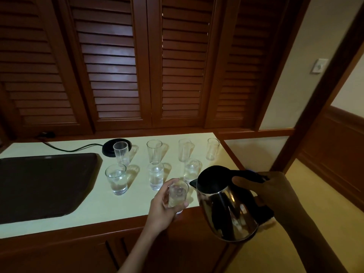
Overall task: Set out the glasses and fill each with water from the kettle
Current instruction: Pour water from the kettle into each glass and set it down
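My right hand (pixel 275 192) grips the black handle of a shiny steel kettle (pixel 226 209), which hangs off the counter's front right corner with its spout pointing left. My left hand (pixel 165 203) holds a short clear glass (pixel 177 194) with water in it, just left of the spout, near the counter's front edge. Three more short glasses holding water (pixel 116 179) (pixel 156 175) (pixel 191 170) stand in a front row. Behind them several tall glasses (pixel 121 152) (pixel 154 150) (pixel 184 149) (pixel 213 148) stand in a back row and look empty.
A dark tray (pixel 43 184) lies on the pale counter (pixel 98 205) at the left. The kettle's black base (pixel 110 148) with its cord (pixel 69 148) sits behind the leftmost tall glass. Wooden louvred doors (pixel 118 66) rise behind the counter. Open floor lies to the right.
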{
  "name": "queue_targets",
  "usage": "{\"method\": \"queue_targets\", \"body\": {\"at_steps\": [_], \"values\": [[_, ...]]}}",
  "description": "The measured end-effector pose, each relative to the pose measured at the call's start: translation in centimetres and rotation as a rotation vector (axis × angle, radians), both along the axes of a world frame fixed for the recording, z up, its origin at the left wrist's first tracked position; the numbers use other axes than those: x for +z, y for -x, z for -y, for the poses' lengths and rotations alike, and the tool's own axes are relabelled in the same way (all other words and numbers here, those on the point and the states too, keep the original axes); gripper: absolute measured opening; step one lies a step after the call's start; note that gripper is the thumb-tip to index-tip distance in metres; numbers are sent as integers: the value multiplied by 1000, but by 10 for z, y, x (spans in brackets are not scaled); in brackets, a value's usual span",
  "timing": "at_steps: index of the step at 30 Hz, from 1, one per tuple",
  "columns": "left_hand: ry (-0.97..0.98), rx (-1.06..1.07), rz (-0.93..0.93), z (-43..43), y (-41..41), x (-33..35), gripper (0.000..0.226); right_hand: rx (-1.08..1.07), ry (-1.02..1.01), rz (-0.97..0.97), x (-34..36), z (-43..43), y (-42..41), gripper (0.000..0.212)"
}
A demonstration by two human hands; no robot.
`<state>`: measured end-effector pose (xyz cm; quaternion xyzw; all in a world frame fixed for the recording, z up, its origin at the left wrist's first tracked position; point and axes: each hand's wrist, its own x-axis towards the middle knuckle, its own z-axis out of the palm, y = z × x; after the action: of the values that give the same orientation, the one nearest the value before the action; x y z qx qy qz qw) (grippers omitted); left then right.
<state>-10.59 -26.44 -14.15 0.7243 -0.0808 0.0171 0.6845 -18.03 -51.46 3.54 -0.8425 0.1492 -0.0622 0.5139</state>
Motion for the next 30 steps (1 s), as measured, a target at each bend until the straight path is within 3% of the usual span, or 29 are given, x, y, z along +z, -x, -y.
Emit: {"method": "queue_targets", "body": {"at_steps": [4, 8, 11, 13, 24, 30], "values": [[17, -37, -5, 11, -6, -2, 69, -84, -117, 13, -10, 14, 8, 51], [24, -82, 5, 34, -17, -3, 71, -160, -247, 80, -16, 29, 22, 46], [17, -109, 10, 60, -28, -1, 71, -223, -274, 133, -14, 42, 31, 16], [-1, -127, 29, 81, -38, 1, 68, -258, -255, 156, -11, 52, 36, 8], [-91, -130, 22, 185, -104, 2, 71, -428, -295, 196, -14, 86, 29, 33], [-128, -52, -54, 202, -118, -5, 74, -485, -322, 165, -18, 90, 18, 28]]}}
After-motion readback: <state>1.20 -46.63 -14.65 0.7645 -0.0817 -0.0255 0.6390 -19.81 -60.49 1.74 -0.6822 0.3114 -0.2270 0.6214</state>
